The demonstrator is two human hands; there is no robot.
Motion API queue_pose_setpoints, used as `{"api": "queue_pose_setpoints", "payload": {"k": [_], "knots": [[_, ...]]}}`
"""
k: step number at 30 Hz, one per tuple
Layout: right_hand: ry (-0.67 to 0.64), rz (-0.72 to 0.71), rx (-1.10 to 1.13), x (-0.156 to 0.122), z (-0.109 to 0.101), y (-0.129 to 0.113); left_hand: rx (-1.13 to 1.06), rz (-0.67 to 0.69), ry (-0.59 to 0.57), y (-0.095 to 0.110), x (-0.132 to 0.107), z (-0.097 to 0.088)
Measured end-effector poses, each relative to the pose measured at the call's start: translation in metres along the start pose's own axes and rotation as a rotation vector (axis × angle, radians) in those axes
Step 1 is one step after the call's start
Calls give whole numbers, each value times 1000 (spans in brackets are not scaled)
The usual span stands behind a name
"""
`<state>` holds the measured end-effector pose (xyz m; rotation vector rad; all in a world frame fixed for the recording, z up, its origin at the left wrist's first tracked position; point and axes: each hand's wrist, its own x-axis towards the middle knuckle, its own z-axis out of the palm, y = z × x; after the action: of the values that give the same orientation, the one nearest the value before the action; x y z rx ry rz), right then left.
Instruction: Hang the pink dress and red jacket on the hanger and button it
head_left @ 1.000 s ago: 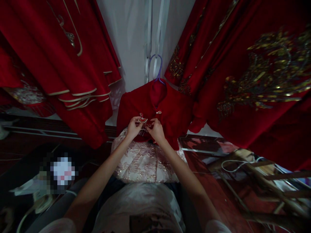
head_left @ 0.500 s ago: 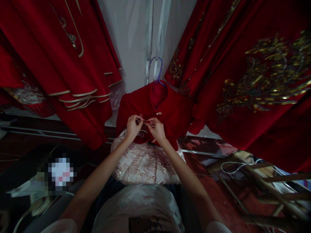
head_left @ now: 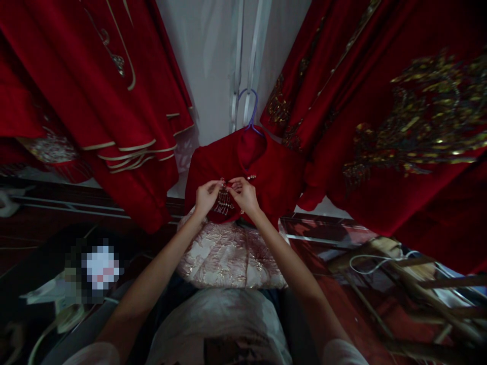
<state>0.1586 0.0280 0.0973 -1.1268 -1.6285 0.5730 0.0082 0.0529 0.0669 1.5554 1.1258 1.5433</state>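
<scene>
A red jacket [head_left: 281,167] hangs in front of me, its lower part resting on a pale, shiny brocade cloth [head_left: 228,253] over my lap. On its front is a beaded tassel ornament [head_left: 224,204] with dangling strands. My left hand [head_left: 206,197] pinches the top of this ornament with thumb and fingertips. Right beside it, my right hand [head_left: 245,196] is closed in a pinch at the same spot, the fingertips of both hands almost touching. Exactly what lies between the fingertips is too small to see. Another beaded clasp [head_left: 251,177] sits just above my right hand.
A purple hanger [head_left: 252,112] carries the jacket by its neck. Red garments with pale trim [head_left: 129,116] hang at left, and a red garment with gold sequins [head_left: 418,132] at right. Wooden stools [head_left: 403,284] and a white cord [head_left: 367,263] are low on the right.
My hands have drawn slightly closer together at the top of the ornament, and more of its dangling strands shows below them. The whole view has shifted a little.
</scene>
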Motion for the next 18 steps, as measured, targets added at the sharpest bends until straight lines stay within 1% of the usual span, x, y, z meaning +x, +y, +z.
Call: {"api": "queue_pose_setpoints", "payload": {"k": [4,8,13,18], "knots": [[-32,5,30,-3,-4,-6,-60,-46,4,-1,3,1],[-8,10,27,0,-3,-5,-117,-87,-9,0,3,3],[16,-11,-3,7,2,3,-26,6,-81,2,1,-1],[65,-22,-39,6,5,3,43,61,-117,3,0,-7]]}}
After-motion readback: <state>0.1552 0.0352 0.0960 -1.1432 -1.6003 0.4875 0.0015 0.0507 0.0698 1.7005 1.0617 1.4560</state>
